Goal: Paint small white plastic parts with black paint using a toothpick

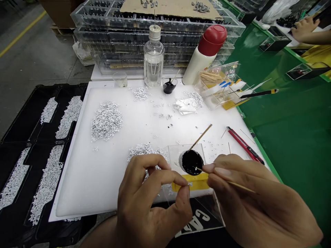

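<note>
Between thumb and index fingertip, my left hand [155, 199] pinches a tiny white part [190, 184]. My right hand [253, 196] grips a thin wooden stick [239, 186], its tip over a round cup of black liquid [192, 162]. Another stick [201, 136] leans in that cup. The cup stands on a clear plate with yellow tape [198, 181] along its near side. A pile of small white parts [144, 150] lies just behind my left hand, partly hidden by it.
On the white board [74, 186] are a larger pile of white parts [106, 120], a red cutter knife [244, 144], a clear bottle [153, 62], a red-capped flask [204, 55] and a small dark cup [169, 85]. Black trays [20, 136] stand left. Another person's hand [305, 29] shows top right.
</note>
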### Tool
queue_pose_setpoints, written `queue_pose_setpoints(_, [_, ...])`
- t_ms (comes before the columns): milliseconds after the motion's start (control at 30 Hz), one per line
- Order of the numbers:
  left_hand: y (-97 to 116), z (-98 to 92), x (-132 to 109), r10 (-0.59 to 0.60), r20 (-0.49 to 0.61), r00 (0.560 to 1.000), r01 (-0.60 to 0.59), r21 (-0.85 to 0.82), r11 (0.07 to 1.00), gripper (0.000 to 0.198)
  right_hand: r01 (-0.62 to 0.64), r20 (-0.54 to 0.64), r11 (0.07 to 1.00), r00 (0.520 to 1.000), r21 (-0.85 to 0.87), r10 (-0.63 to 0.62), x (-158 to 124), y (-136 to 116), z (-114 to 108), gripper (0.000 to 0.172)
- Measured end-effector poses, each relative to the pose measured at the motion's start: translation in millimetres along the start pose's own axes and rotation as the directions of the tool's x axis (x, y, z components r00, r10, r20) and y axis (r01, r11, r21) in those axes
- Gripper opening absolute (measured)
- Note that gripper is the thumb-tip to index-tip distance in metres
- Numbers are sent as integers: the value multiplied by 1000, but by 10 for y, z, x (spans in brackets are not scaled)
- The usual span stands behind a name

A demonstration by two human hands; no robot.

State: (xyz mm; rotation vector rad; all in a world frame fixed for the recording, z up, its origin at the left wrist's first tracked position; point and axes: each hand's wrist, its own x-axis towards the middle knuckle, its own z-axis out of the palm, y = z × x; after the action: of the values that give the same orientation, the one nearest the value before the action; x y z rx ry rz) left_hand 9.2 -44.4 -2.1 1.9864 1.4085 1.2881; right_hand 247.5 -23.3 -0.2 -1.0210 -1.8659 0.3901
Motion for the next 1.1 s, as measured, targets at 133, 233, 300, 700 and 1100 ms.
queue_pose_setpoints(133, [6, -1, -1, 2, 7, 1000, -2, 13, 1000, 26, -31, -8, 996, 999, 78, 32, -40, -58, 31, 23])
queue_pose_setpoints(233, [5, 0, 1, -9, 4, 1000, 9, 15, 1000, 24, -82, -143, 964, 982, 252, 120, -104, -136, 125, 26])
queue_pose_setpoints(300, [1, 1, 2, -18, 0, 1000, 18, 14, 1000, 22, -77, -172, 951, 976, 298, 133, -130, -169, 182, 23])
queue_pose_setpoints(700, [-7, 22, -4, -19, 5, 1000, 19, -20, 1000, 26, -64, -73, 973, 994, 221, 82, -41, -126, 76, 39])
queue_pose_setpoints(1100, [-2, -10, -2, -8, 15, 1000, 8, -10, 1000, 26, -86, 41, 986, 996, 143, 81, -35, -71, -2, 30])
